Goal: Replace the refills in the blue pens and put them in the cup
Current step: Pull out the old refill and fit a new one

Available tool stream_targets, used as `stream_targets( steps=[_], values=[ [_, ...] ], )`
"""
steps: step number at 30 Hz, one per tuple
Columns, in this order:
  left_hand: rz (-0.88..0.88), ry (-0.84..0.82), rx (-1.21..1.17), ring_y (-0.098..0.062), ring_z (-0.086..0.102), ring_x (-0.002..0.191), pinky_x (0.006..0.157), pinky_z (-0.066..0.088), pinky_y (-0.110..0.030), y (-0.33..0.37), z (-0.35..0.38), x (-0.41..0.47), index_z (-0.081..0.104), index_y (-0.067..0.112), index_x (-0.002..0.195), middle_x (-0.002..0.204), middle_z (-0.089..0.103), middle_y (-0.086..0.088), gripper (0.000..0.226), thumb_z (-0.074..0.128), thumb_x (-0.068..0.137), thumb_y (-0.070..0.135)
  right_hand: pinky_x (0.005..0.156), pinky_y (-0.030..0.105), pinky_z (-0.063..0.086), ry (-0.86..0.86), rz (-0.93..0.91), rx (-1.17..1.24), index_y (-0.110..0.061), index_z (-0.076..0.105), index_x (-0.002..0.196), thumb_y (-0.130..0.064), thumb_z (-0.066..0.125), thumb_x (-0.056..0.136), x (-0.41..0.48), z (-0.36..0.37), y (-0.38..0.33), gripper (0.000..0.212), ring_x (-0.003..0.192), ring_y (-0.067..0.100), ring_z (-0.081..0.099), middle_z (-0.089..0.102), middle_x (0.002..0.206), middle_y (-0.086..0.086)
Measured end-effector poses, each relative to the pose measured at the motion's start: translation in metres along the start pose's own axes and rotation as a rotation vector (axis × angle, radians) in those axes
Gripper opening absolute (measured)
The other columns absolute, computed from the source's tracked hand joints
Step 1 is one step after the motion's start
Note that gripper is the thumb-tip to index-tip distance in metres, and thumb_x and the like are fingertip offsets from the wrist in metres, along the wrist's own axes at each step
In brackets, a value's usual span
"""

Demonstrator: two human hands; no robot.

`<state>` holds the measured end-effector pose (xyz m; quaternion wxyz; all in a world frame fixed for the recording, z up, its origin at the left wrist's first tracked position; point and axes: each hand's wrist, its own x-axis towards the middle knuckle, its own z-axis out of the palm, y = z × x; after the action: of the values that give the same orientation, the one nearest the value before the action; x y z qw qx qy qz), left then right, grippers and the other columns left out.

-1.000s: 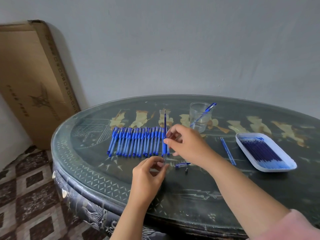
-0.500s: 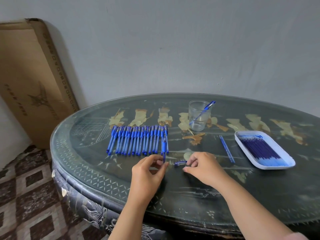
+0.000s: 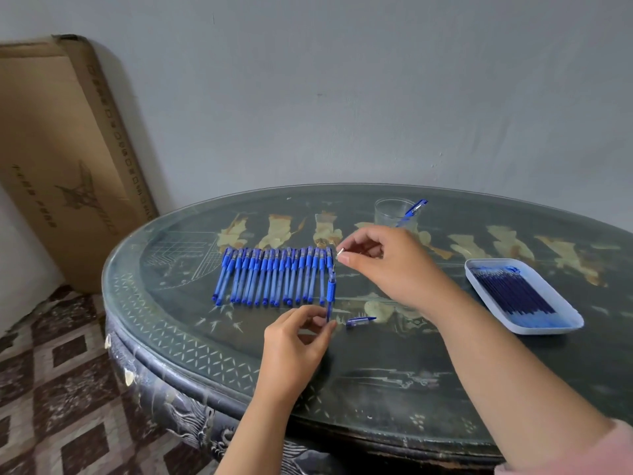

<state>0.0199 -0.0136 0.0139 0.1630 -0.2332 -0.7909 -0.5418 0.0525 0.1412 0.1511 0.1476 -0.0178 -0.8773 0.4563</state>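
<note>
**Head view, sole view.**

Step in hand, by judgement: reassembly of one blue pen. The left hand holds the pen barrel near upright, its fingers pinching the lower end. A thin point appears to protrude from the top of the barrel. The right hand, at 1 o'clock from the barrel and just above it, pinches a small metal tip piece between thumb and forefinger, apart from the barrel.

The loose pen cap lies on the worktop at 4 o'clock from the barrel. The row of blue pens lies at 10 o'clock. The cup stands at 1 o'clock and holds one pen. The tray of refills sits at 3 o'clock.

Next move, by judgement: align the tip piece over the point, seat it squarely, then fit the cap and place the pen in the cup.

Writing: the cardboard box, at 10 o'clock against the wall, bears dark lettering and an emblem, too blurred to read. No brand is legible on the pens.
</note>
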Motion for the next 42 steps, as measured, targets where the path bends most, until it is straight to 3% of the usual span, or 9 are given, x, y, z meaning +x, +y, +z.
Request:
stream_targets(
  steps=[14,20,24,28,31,33,36,38,42],
  values=[
    [0.021,-0.013,0.003,-0.003,0.064,0.076,0.064,0.045,-0.005,0.003,-0.002,0.000,0.073,0.014,0.089,0.078,0.065,0.009,0.014,0.081,0.077,0.013,0.062,0.014,0.041,-0.131,-0.002,-0.400,-0.020,0.068,0.090,-0.026,0.068,0.089,0.009,0.010,-0.001,0.007,0.071,0.000,0.053,0.064,0.088,-0.007],
    [0.012,-0.011,0.003,-0.005,0.064,0.078,0.063,0.045,-0.004,0.004,-0.002,0.000,0.072,0.014,0.089,0.078,0.066,0.007,0.014,0.081,0.077,0.013,0.070,0.024,0.048,-0.095,0.041,-0.349,-0.024,0.058,0.098,-0.047,0.067,0.086,0.005,0.016,0.007,0.028,0.080,0.005,0.056,0.059,0.090,-0.009],
    [0.017,-0.013,0.012,-0.005,0.064,0.078,0.063,0.045,-0.004,0.003,-0.002,0.000,0.072,0.015,0.089,0.078,0.066,0.009,0.014,0.081,0.078,0.015,0.085,0.031,0.053,-0.125,0.074,-0.170,-0.029,0.065,0.113,-0.032,0.063,0.091,0.000,0.016,0.011,0.022,0.088,0.003,0.062,0.065,0.099,-0.015],
    [0.018,-0.022,0.008,-0.006,0.064,0.079,0.064,0.046,-0.005,0.003,-0.003,0.000,0.072,0.016,0.090,0.079,0.066,0.009,0.014,0.080,0.078,0.015,0.072,0.020,0.048,0.005,0.054,-0.169,-0.022,0.065,0.089,-0.037,0.072,0.084,-0.004,0.024,0.014,0.017,0.081,0.003,0.061,0.066,0.088,-0.009],
    [0.021,-0.024,0.012,-0.007,0.064,0.079,0.065,0.047,-0.006,0.002,-0.003,0.000,0.072,0.017,0.091,0.079,0.065,0.010,0.015,0.080,0.078,0.017,0.072,0.020,0.047,-0.006,0.089,-0.188,-0.028,0.058,0.103,-0.051,0.071,0.080,-0.005,0.026,0.016,0.035,0.085,0.004,0.057,0.059,0.097,-0.008],
    [0.019,-0.021,0.009,-0.006,0.064,0.078,0.065,0.046,-0.005,0.002,-0.003,0.000,0.072,0.017,0.090,0.079,0.065,0.010,0.015,0.080,0.078,0.017,0.078,0.023,0.052,-0.034,0.084,-0.137,-0.030,0.060,0.114,-0.043,0.067,0.087,-0.005,0.026,0.015,0.031,0.086,0.003,0.060,0.061,0.103,-0.010],
    [0.025,-0.021,0.011,-0.005,0.064,0.077,0.066,0.046,-0.006,0.001,-0.002,0.000,0.072,0.018,0.089,0.078,0.065,0.010,0.015,0.081,0.078,0.017,0.078,0.027,0.054,0.038,0.055,-0.130,-0.021,0.068,0.096,-0.035,0.069,0.087,-0.006,0.028,0.016,0.018,0.083,0.003,0.062,0.067,0.094,-0.009],
    [0.027,-0.019,0.010,-0.005,0.064,0.076,0.066,0.046,-0.006,0.001,-0.002,0.000,0.071,0.019,0.089,0.078,0.065,0.011,0.015,0.081,0.078,0.018,0.070,0.022,0.048,0.062,0.095,-0.171,-0.019,0.062,0.091,-0.048,0.073,0.080,-0.007,0.029,0.017,0.033,0.082,0.003,0.057,0.062,0.091,-0.008],
    [0.030,-0.017,0.015,-0.006,0.065,0.076,0.065,0.046,-0.006,-0.001,-0.002,0.000,0.071,0.018,0.089,0.078,0.065,0.012,0.015,0.081,0.078,0.019,0.072,0.016,0.046,-0.064,0.118,-0.114,-0.034,0.057,0.121,-0.042,0.067,0.087,-0.007,0.028,0.018,0.036,0.088,0.002,0.059,0.055,0.112,-0.010]
  ],
)
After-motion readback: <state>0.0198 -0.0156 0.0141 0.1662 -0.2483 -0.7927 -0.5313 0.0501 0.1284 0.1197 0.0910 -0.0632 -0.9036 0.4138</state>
